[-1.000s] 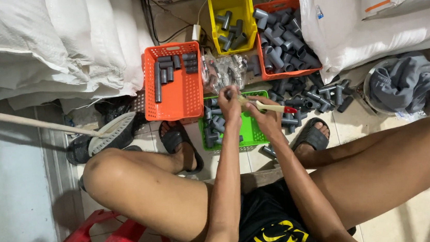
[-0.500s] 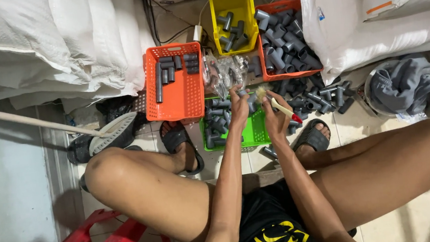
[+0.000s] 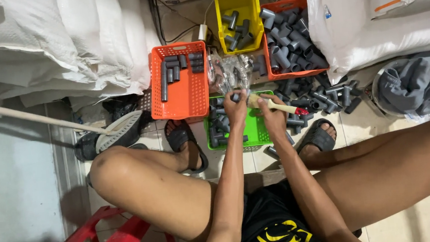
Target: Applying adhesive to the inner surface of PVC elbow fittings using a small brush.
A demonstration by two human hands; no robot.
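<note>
- Fitting (image 3: pixel 235 97): small grey pipe piece, pinched in left hand (image 3: pixel 236 111) fingertips, held above green basket (image 3: pixel 255 128).
- Brush (image 3: pixel 275 106): pale wood handle, red end, right hand (image 3: pixel 274 117) closed round the handle; bristle end points at the fitting, touching or just beside it, too small to tell.
- Doing it well, judged: keep fitting steady with its open end toward the bristles, turn it a little while brushing so the coat goes all round, keep fingers off the wet part, work over the basket so drips land there.
- Green basket: a few grey fittings inside, sits between the feet in sandals (image 3: pixel 320 136).
- Orange basket (image 3: pixel 180 82) left of it: straight grey tubes.
- Yellow bin (image 3: pixel 238 17) and orange tray (image 3: pixel 291 39) behind: more fittings; loose pile (image 3: pixel 321 96) on floor at right.
- Clear bags (image 3: pixel 231 70) just beyond hands.
- White sacks (image 3: pixel 52 42) both sides; red stool (image 3: pixel 116 236) lower left.
</note>
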